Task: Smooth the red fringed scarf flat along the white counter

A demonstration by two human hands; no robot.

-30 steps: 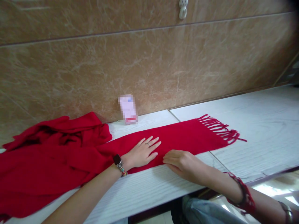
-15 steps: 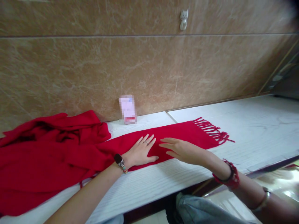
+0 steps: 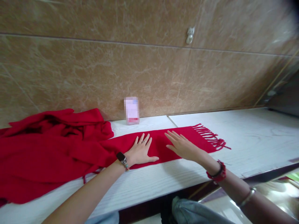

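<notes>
A red scarf (image 3: 161, 144) lies on a white wood-grain surface, its right part flat and ending in a fringe (image 3: 211, 137). On the left the red cloth is bunched and heaped. My left hand (image 3: 140, 153) rests palm down on the flat part, fingers spread, with a ring on one finger and a watch at the wrist. To its right, my right hand (image 3: 183, 146) is over the scarf with its fingers stretched out; whether it touches the cloth cannot be made out. Neither hand grips anything.
Behind the scarf, a blurred pink-white box-like object (image 3: 132, 111) stands against the brown marbled wall (image 3: 93, 74). A small white cat figure (image 3: 190, 35) is on the wall. The white surface (image 3: 252, 133) extends right toward a dark object (image 3: 283, 93); its front edge runs below my hands.
My right hand has turned, its fingers now pointing more up toward the wall. My left hand remains spread on the scarf. The camera view has shifted slightly.
</notes>
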